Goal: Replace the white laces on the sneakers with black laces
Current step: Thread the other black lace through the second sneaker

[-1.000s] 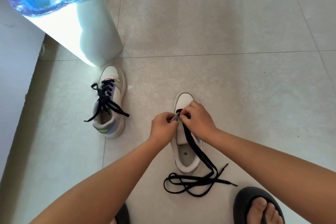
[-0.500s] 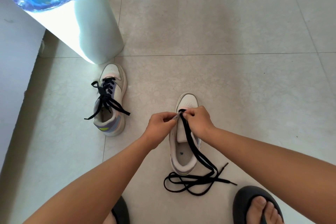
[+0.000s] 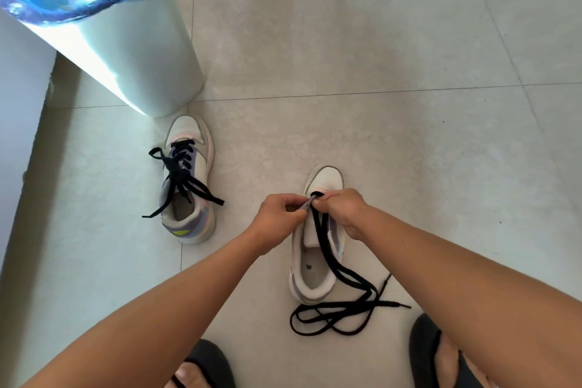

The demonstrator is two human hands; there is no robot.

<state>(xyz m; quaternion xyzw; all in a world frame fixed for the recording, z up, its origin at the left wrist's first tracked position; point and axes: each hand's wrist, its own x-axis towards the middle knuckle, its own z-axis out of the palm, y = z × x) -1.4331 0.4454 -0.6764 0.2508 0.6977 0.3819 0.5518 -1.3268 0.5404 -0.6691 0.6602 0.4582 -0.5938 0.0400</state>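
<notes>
Both hands meet at the front of the nearer sneaker [image 3: 315, 261], knuckles almost touching. The left hand [image 3: 277, 217] pinches the greyish eyelet flap on its side, and the right hand [image 3: 341, 209] pinches the black lace [image 3: 333, 271] just where it enters the lowest eyelets near the toe. From those fingers the lace runs back along the tongue, over the heel collar, and piles in loose loops on the tiled floor [image 3: 378, 135] behind the heel, its two tips lying out to the right. Nearest of all, two feet in dark slippers show at the bottom edge, one [image 3: 204, 362] on the left, one [image 3: 431, 353] on the right.

Two sneakers in all. The second sneaker [image 3: 189, 186] sits farther off to the left, well apart from the hands, already threaded with its own black lace [image 3: 182, 179], ends trailing loose on both sides. Just beyond its toe stands one white bin [image 3: 135, 50] lined with a blue bag.
</notes>
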